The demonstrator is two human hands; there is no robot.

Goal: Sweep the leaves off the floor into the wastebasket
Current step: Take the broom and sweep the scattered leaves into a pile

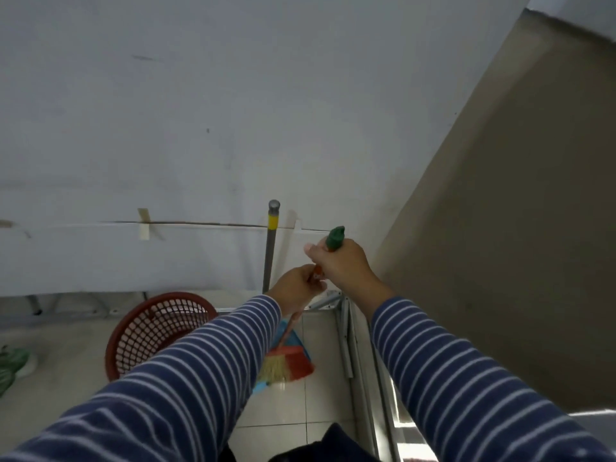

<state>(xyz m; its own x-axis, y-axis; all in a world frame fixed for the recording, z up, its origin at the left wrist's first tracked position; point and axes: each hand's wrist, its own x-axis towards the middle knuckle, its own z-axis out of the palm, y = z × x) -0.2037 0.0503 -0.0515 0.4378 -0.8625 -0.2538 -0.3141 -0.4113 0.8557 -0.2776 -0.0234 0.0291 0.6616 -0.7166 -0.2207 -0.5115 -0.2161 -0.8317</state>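
Big white wall (200,111) fills most of the background, with a taped seam running across it and a strip of beige tape (144,224) stuck over the seam on the left. A grey pole (270,251) with a yellow band near its capped top leans upright against the wall. Tan panel (516,228) takes up the right side. Pale tiled floor (300,401) down below, plus a metal frame (346,335) along its right edge.
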